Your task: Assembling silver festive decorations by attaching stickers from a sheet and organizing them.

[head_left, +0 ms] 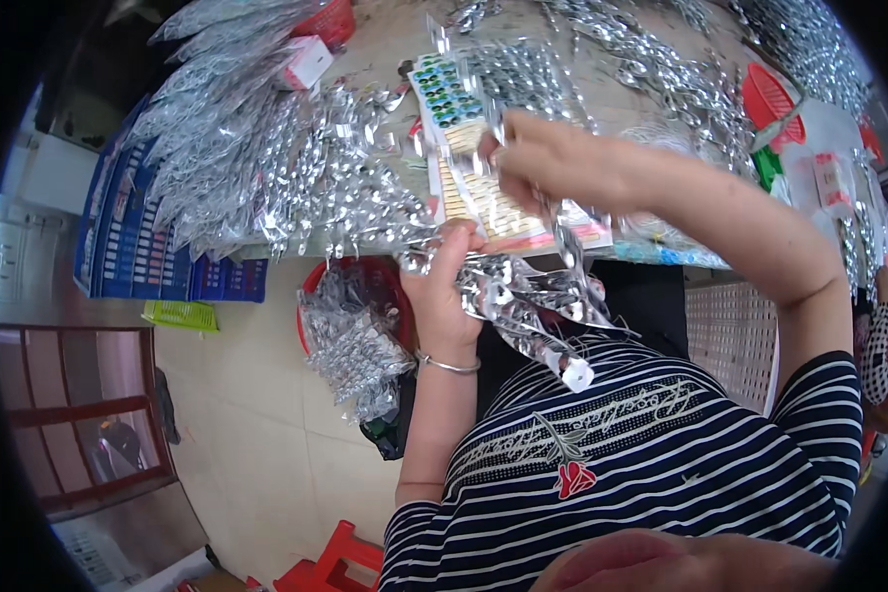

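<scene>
My left hand [449, 286] is closed round a bundle of shiny silver foil strips [523, 296], whose ends fan out in front of my striped shirt. Just above and to the right is my right hand [543, 163], its fingers curled and partly smeared by motion. A twisted silver strip [569, 247] runs from below it toward the bundle, and blurred shiny pieces show by its fingertips; what it pinches is unclear. Under the hands, at the table edge, lies a sheet with rows of small cream pieces [469, 197]. Beyond it sits a card of green oval stickers [446, 91].
A large heap of bagged silver strips [217, 128] covers the table's left side. Blue crates [133, 237] stand beside it. Below the edge is a red basket [311, 296] of silver pieces. Another red basket [772, 104] is at right. A red stool [335, 557] stands on the floor.
</scene>
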{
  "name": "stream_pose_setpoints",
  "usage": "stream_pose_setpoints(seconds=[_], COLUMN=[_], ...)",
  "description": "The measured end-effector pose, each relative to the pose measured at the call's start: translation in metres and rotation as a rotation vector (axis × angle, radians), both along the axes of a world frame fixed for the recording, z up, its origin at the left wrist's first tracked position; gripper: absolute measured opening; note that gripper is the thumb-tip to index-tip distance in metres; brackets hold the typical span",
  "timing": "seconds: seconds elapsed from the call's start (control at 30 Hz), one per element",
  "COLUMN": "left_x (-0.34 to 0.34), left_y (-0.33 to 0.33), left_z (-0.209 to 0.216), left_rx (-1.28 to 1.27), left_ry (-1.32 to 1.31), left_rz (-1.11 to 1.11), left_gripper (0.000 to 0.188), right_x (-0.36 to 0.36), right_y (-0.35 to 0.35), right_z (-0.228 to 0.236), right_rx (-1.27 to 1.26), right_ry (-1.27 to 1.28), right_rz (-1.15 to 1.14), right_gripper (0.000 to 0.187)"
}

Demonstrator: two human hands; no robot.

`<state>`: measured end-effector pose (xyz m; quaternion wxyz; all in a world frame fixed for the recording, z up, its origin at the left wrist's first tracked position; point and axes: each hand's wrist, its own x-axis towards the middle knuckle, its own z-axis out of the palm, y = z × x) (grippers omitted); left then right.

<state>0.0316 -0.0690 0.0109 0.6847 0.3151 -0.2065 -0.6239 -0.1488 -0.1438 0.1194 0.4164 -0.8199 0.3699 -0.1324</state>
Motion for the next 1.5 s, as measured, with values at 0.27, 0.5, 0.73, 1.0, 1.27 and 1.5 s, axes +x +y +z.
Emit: stream_pose_setpoints(seconds=[0.27,0.5,0.73,1.0,1.27,1.5], left_x=[-0.058,-0.064,-0.068,-0.072,-0.05,-0.053], left_y=[0.01,0.019,0.023,0.021,0.016,0.015], left_z=[0.01,0.008,0.005,0.016,0.022,0.012], left_rx=[-0.024,-0.012,0.055,-0.046,-0.177,-0.092], left_ry=[-0.023,-0.05,-0.096,-0.224,-0.499,-0.569], left_rz=[-0.131,-0.169,-0.131,-0.259,-0.417,-0.299], left_gripper=[0.023,0.025,0.028,0.049,0.051,0.039], right_x=[-0.027,-0.034,-0.034,-0.025,-0.021,-0.011], right_y=[0.065,0.087,0.093,0.096,0.088,0.083], right_z=[-0.014,-0.06,-0.063,-0.084,-0.071,-0.062], right_rx=[0.438,0.034,0.327,0.413,0.624,0.694], right_ry=[0.0,-0.263,-0.401,-0.418,-0.451,-0.414], right_rz=[-0.3,-0.308,-0.306,-0.345,-0.271,-0.303], right_gripper=[0.025,0.02,0.066,0.097,0.074,0.057])
